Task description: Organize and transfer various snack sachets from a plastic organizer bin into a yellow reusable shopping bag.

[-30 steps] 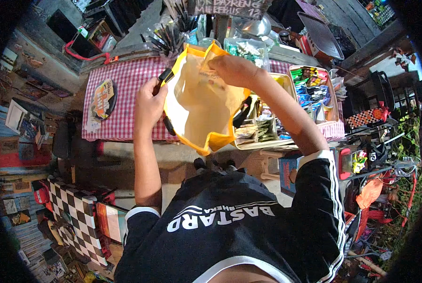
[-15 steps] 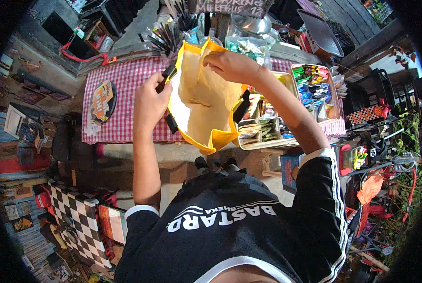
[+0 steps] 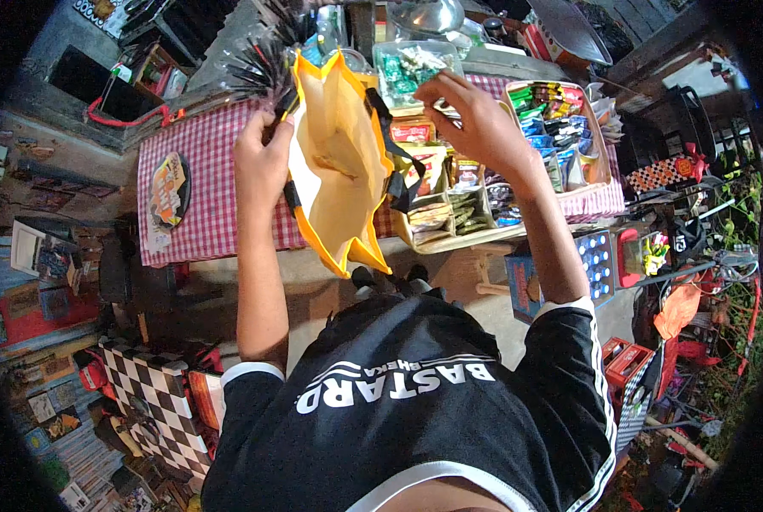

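Note:
My left hand (image 3: 262, 158) grips the left rim of a yellow tote bag (image 3: 340, 247) with black handles, thumb over the edge. The bag's mouth gapes toward me and its pale inside shows; I see nothing lying in it. My right hand (image 3: 477, 119) is raised to the right of the bag, apart from it. Its fingers are bent, with a gap between thumb and forefinger and nothing visible in them. Below that hand is a divided tray (image 3: 449, 241) of snack packets and sachets. A black strap (image 3: 407, 192) hangs off the bag's right side.
A red-checked tablecloth (image 3: 219, 183) covers the table. On it are a round sign (image 3: 170, 189) at left, a clear tub (image 3: 398, 81) of green-wrapped pieces behind, and another sachet tray (image 3: 605, 166) at right. Dark straws (image 3: 266, 68) stand at the back. A bottle crate (image 3: 593, 264) sits below right.
My right hand has let go of the bag's far rim and moved right, over the packet tray. The bag's mouth has narrowed and shifted slightly left, still in my left hand.

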Tool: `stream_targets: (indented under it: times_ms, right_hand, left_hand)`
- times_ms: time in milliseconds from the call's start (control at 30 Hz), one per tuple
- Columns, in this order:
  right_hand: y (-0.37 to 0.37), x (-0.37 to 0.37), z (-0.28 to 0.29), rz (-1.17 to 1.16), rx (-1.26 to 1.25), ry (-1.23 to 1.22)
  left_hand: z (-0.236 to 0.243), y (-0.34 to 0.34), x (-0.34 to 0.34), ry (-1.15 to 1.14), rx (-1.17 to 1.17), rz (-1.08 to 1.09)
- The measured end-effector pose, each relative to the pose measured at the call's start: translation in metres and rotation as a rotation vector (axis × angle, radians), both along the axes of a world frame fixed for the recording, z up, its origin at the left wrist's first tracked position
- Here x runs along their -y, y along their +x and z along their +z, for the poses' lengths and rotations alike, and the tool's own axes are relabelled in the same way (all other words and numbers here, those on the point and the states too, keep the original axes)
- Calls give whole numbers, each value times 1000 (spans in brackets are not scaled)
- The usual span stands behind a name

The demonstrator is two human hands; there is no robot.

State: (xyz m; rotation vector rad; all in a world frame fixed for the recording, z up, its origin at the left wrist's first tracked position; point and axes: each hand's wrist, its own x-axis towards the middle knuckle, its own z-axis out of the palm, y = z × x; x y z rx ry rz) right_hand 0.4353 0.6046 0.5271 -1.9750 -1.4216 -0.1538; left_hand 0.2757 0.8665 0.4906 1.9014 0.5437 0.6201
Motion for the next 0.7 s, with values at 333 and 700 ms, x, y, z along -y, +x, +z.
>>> stream_targets:
  times_ms: [333, 700]
  right_hand:
    - [-35, 72, -110, 44, -127, -323]
    - [-27, 65, -183, 169, 59, -360]
  left_hand:
    - [3, 6, 20, -1, 52, -67]
    - [-3, -4, 26, -113, 36, -59]
